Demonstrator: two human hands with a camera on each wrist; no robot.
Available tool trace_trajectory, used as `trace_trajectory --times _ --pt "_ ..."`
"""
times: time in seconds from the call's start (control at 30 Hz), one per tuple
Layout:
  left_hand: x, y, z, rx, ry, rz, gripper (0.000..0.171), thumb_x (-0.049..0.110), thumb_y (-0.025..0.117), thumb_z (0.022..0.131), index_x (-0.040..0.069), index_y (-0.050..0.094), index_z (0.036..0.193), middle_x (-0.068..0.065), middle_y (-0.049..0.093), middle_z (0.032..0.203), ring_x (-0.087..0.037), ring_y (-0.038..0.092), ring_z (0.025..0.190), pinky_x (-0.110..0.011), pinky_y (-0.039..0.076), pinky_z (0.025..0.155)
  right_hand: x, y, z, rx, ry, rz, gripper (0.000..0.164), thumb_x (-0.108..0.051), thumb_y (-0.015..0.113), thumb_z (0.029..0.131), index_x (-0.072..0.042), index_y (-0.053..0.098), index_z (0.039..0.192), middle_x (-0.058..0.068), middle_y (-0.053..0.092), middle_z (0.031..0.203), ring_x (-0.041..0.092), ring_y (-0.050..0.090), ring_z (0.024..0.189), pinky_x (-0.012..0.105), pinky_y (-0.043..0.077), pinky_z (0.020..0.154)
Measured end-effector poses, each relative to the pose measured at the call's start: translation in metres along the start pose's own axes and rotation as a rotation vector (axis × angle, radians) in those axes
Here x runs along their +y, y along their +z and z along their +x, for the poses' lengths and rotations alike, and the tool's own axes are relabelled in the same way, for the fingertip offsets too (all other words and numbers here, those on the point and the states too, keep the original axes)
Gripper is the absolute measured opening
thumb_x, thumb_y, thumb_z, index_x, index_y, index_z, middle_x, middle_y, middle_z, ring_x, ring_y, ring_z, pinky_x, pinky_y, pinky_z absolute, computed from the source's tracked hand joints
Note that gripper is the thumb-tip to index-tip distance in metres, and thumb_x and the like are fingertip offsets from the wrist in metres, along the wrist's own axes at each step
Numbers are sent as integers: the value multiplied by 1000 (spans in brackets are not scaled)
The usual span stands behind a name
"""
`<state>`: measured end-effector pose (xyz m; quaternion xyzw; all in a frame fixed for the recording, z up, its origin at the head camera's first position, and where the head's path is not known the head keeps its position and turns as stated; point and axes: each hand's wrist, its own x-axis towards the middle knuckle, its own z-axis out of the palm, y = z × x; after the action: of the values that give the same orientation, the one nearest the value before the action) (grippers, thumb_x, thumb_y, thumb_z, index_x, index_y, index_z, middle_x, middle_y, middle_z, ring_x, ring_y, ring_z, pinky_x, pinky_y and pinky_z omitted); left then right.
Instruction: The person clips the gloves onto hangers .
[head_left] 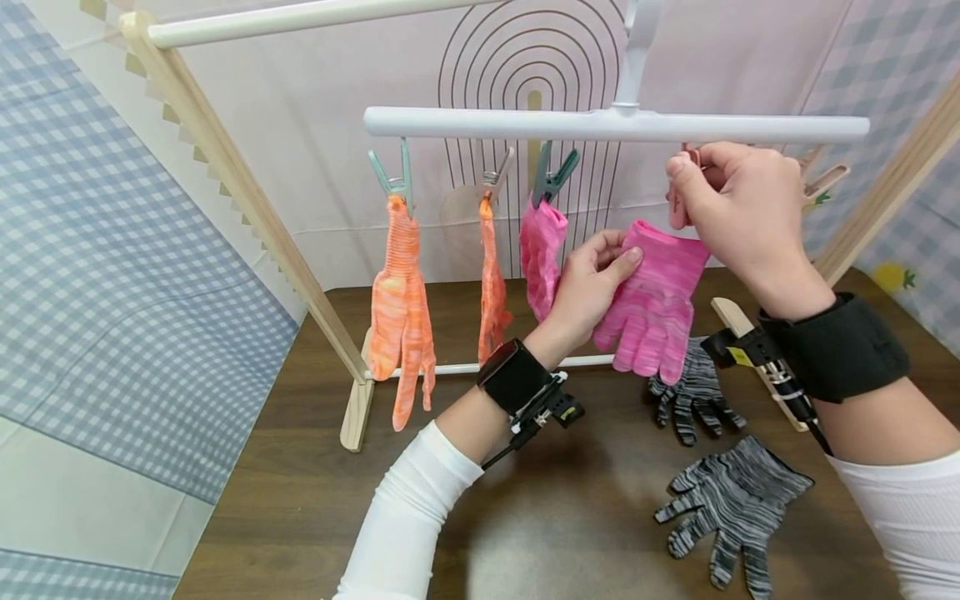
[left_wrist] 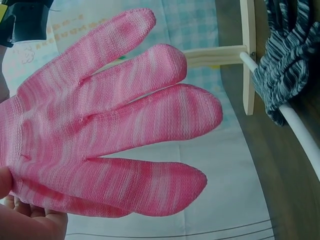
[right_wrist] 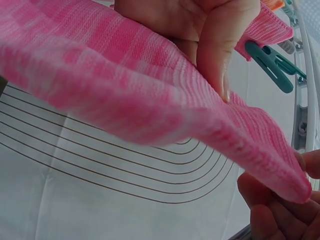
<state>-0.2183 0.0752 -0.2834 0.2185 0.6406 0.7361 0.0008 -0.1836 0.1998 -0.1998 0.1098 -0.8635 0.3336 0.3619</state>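
My left hand (head_left: 588, 283) pinches a pink striped glove (head_left: 652, 300) by the side near its cuff, thumb in front, fingers of the glove hanging down. In the left wrist view the glove (left_wrist: 100, 115) spreads wide across the picture. Just under the white bar (head_left: 525, 123), my right hand (head_left: 750, 200) grips a pink clothespin (head_left: 678, 204) between thumb and fingers, beside the glove's upper right corner. The right wrist view shows the right hand's fingertips (right_wrist: 270, 207) right at the cuff's end; the clothespin is hidden there. A second pink glove (head_left: 542, 250) hangs from a dark green clothespin (head_left: 553, 177).
Two orange gloves hang further left, one (head_left: 405, 308) from a pale green clothespin (head_left: 393, 177), the other (head_left: 491, 283) edge-on. Two grey-black gloves lie on the brown table (head_left: 315, 508), the nearer one (head_left: 738, 508) in front. A wooden post (head_left: 240, 192) stands left.
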Motion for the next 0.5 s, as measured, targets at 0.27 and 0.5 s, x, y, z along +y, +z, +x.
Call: trace_trajectory --times 0.27,0.5 --pt "2 2 1 -13 -45 -67 23 6 52 88 -6 52 107 -9 58 85 -5 52 70 -16 42 62 0 1 1 -2 1 -22 29 -34 45 89 -17 58 69 -28 40 44 -3 34 40 22 21 48" --pt "3 5 3 -17 -79 -112 23 6 52 88 -7 51 106 1 53 78 -5 50 69 -16 41 62 0 2 3 0 -3 -28 32 -30 46 89 -5 63 77 -34 39 45 -11 34 42 19 22 50"
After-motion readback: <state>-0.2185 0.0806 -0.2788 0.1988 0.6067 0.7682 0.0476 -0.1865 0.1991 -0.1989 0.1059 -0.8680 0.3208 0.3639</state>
